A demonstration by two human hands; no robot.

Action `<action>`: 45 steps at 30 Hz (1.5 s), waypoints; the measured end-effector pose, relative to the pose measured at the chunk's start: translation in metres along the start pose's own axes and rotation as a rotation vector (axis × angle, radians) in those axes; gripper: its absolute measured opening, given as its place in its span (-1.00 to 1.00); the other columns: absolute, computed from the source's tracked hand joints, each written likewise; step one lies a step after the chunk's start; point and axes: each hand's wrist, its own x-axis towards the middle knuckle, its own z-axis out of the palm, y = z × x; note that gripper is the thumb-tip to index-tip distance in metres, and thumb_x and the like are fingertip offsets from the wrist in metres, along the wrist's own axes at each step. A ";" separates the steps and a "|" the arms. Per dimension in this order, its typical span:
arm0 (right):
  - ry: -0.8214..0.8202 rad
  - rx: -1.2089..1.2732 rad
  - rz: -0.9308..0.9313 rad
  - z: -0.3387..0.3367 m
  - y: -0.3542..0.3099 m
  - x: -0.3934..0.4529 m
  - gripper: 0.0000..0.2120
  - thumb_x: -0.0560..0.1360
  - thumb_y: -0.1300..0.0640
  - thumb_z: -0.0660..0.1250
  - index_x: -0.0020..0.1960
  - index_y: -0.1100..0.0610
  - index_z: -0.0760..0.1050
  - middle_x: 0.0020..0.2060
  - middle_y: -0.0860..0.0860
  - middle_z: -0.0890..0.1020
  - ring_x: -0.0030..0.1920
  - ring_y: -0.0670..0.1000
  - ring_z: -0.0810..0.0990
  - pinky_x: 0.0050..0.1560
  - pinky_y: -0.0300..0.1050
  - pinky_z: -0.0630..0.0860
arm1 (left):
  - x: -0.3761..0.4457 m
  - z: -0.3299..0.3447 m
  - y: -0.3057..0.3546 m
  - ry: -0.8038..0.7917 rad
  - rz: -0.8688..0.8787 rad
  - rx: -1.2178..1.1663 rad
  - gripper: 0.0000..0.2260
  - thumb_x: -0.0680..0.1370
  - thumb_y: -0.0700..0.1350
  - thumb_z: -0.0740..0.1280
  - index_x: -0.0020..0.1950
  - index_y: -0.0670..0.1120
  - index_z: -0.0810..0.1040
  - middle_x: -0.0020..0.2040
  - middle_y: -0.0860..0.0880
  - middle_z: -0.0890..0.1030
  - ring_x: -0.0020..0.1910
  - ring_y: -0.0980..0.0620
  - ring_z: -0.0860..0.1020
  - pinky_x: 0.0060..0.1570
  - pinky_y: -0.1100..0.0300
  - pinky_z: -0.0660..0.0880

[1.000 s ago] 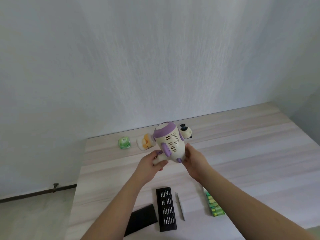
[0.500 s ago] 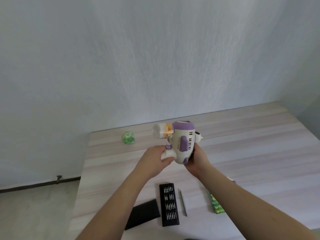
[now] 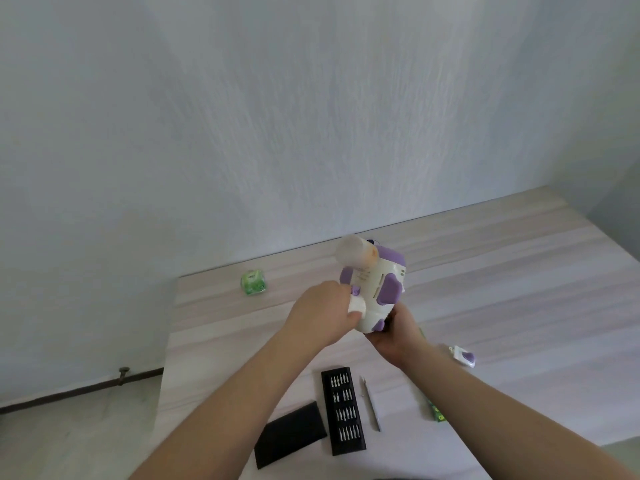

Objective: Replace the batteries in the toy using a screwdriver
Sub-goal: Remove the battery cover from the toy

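nearest the camera, on the pale wooden desk, lie a flat black lid, an open black bit case with 4 rows of silver bits, and just right of it a slim grey screwdriver. right of that, a green pack of batteries shows partly from behind the right forearm. a small white and purple piece, perhaps the battery cover, lies further right on the desk. above these, both hands hold the white and purple toy in the air over the desk. the left hand is curled round a white limb on its left side; the right hand cups and grips its lower end from beneath. the toy's top is blurred. beyond, near the wall, sits a small green cube.
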 end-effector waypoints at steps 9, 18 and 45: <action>0.041 0.098 -0.061 -0.004 -0.009 -0.004 -0.72 0.59 0.15 0.18 0.17 0.22 0.58 0.01 0.15 0.68 -0.15 0.10 0.69 -0.30 -0.14 0.62 | 0.011 -0.005 0.008 -0.048 -0.005 -0.092 -0.72 0.53 0.08 0.26 0.12 -0.06 0.54 -0.05 -0.07 0.59 -0.08 -0.09 0.55 -0.14 0.08 0.49; 0.144 0.063 0.014 0.002 -0.007 -0.008 -0.78 0.56 0.22 0.26 0.13 0.30 0.56 -0.20 0.16 0.65 -0.22 0.11 0.64 -0.32 -0.11 0.61 | 0.002 -0.008 -0.013 -0.075 -0.122 -0.267 -0.77 0.50 0.08 0.33 0.04 -0.04 0.57 -0.12 -0.02 0.61 -0.21 -0.01 0.58 -0.21 0.10 0.51; 0.252 -0.142 0.079 0.000 -0.008 -0.004 -0.62 0.53 -0.10 0.33 -0.32 0.08 0.32 -0.48 -0.03 0.36 -0.59 -0.10 0.30 -0.67 -0.30 0.15 | -0.013 0.060 -0.055 -0.077 -0.375 -1.300 -0.90 0.59 -0.16 0.32 -0.07 -0.17 0.56 -0.22 -0.02 0.60 -0.31 0.07 0.46 -0.33 0.23 0.39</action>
